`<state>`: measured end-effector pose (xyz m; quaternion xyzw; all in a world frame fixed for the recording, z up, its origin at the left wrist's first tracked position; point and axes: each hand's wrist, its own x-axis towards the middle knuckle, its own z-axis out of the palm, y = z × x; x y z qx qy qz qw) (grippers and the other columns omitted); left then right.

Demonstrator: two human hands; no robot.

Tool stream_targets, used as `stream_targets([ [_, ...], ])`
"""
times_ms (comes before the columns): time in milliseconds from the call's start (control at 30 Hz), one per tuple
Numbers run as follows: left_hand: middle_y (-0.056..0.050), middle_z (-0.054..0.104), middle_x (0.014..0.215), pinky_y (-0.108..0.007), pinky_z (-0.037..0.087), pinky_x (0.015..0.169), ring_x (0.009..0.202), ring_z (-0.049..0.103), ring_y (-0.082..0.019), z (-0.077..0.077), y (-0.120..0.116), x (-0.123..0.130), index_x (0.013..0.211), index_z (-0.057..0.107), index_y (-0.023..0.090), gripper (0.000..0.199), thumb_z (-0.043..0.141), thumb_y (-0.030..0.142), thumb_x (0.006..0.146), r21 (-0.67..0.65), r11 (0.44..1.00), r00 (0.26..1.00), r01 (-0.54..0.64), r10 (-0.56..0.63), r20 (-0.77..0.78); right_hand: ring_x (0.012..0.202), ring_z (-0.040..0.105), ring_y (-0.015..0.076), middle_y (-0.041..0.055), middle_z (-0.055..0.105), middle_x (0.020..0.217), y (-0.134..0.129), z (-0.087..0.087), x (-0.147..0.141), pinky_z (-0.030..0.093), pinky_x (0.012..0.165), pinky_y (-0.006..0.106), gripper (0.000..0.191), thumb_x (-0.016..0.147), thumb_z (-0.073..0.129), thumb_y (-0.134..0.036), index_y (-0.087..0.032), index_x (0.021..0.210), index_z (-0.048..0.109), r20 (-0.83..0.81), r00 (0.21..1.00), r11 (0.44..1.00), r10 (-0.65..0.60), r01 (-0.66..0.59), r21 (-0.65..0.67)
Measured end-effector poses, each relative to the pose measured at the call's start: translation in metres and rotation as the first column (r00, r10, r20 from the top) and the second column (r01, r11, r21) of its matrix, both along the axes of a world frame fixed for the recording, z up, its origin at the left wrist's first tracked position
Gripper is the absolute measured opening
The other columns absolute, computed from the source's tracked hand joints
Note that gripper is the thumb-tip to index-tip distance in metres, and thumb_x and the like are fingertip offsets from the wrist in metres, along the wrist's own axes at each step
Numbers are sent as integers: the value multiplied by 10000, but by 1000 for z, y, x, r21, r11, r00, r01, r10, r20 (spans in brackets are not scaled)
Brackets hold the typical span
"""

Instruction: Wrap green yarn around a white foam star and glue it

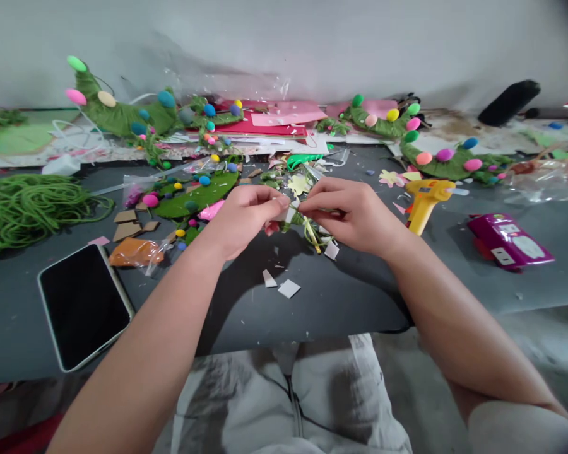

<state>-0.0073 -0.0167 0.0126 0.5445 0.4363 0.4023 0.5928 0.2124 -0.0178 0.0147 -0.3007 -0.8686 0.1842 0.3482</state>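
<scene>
My left hand [250,217] is closed in a pinch over the middle of the table, with a small white piece of card [291,212] at its fingertips. Close beside it, my right hand [353,211] pinches at the card's right edge; a thin strand seems to run there, too small to make out. Just under the fingers are greenish stems and a yellow stick [312,236], partly covered by the hands. A pale yellow flower cutout [299,184] shows behind the fingertips. Nearer me lie loose white card pieces [289,289].
Left are green cord [33,211], a tablet-like device [85,308] and an orange packet [136,252]. Right are a yellow glue gun [426,198] and a purple power socket block [511,241]. Green crescents with coloured eggs [123,116] line the back, near green-handled scissors [307,161].
</scene>
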Motion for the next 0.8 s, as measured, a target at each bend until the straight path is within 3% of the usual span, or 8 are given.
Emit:
stream_targets([
  [133, -12, 594, 650, -257, 395, 536, 582, 539, -121, 3, -5, 0, 734, 688, 154, 139, 724, 253, 824, -28, 992, 990, 122, -124, -62, 743, 618, 130, 47, 710, 885, 4, 0, 4, 461, 673, 285, 160, 927, 647, -202, -184, 940, 805, 25, 1000, 990, 14, -11, -137],
  [267, -21, 653, 684, -276, 409, 560, 603, 566, -144, -1, -8, 1, 793, 711, 171, 171, 685, 326, 862, 4, 958, 891, 288, -266, -368, 717, 611, 129, 29, 714, 818, 9, 0, 6, 449, 672, 292, 128, 893, 693, -238, -181, 879, 806, 121, 992, 980, 32, -8, -200],
  [367, -10, 617, 643, -283, 330, 516, 564, 512, -141, -7, -9, 6, 726, 679, 185, 216, 647, 344, 869, 52, 956, 784, 287, -204, -587, 716, 595, 131, 13, 698, 773, 5, 0, 1, 422, 682, 296, 101, 859, 700, -199, -178, 793, 775, 233, 971, 985, -42, 79, -154],
  [500, -13, 573, 578, -302, 279, 496, 519, 472, -149, -12, -7, 13, 677, 644, 192, 274, 629, 383, 872, 112, 970, 715, 216, -79, -695, 731, 574, 144, 27, 687, 772, -5, 3, -12, 388, 681, 305, 85, 808, 674, -142, -159, 764, 744, 351, 911, 956, -215, 270, -115],
  [567, -26, 594, 582, -307, 283, 502, 521, 502, -160, -12, -5, 16, 696, 669, 187, 262, 620, 370, 877, 137, 976, 733, 169, -31, -680, 713, 560, 135, 23, 680, 772, -8, 4, -16, 384, 669, 294, 76, 800, 664, -143, -153, 771, 734, 338, 912, 947, -233, 292, -134],
  [667, -27, 588, 565, -309, 278, 498, 512, 512, -159, -15, -3, 17, 704, 698, 176, 258, 622, 351, 877, 184, 979, 802, 83, 44, -595, 685, 539, 119, 17, 664, 776, -9, 3, -16, 392, 670, 280, 78, 811, 653, -132, -145, 810, 730, 278, 942, 963, -188, 232, -135],
  [800, -15, 585, 568, -298, 312, 511, 522, 511, -141, -20, -1, 16, 693, 694, 172, 235, 632, 298, 881, 235, 972, 902, -23, 121, -415, 761, 559, 144, 53, 658, 897, -8, 6, -6, 415, 709, 292, 168, 888, 580, -94, -155, 910, 735, 279, 955, 994, -104, 105, 10],
])
